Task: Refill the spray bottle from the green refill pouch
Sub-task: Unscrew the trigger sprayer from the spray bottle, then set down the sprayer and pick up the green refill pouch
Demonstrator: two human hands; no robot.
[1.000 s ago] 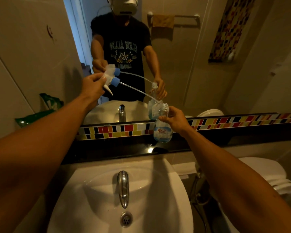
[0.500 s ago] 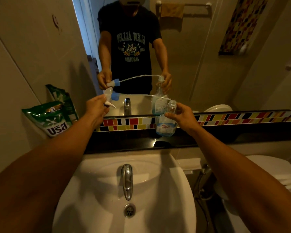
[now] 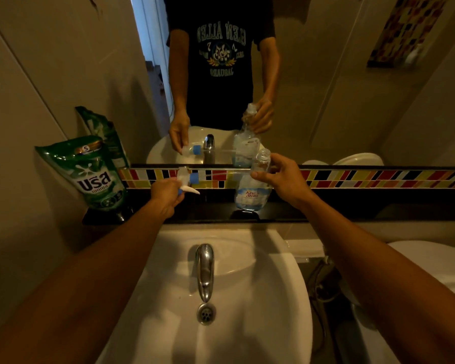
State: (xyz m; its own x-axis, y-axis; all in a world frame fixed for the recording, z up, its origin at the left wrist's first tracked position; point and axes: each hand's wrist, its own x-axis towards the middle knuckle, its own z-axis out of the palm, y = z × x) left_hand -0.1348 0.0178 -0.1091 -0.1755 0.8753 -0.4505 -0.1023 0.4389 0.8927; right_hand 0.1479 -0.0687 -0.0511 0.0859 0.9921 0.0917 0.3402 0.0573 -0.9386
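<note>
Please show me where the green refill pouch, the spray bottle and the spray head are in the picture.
green refill pouch (image 3: 93,177): head view, on its front label.
spray bottle (image 3: 251,193): head view, on the lower body with the label.
spray head (image 3: 188,178): head view, on the white body beside the blue collar.

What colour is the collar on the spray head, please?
Blue: the collar on the white spray head held in the left hand, seen in the head view.

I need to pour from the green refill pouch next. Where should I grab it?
Grip the green refill pouch around its narrower upper body, just below the cap, coming from its right front. It stands upright on the black ledge, backed by the wall, so only that side is open.
</note>
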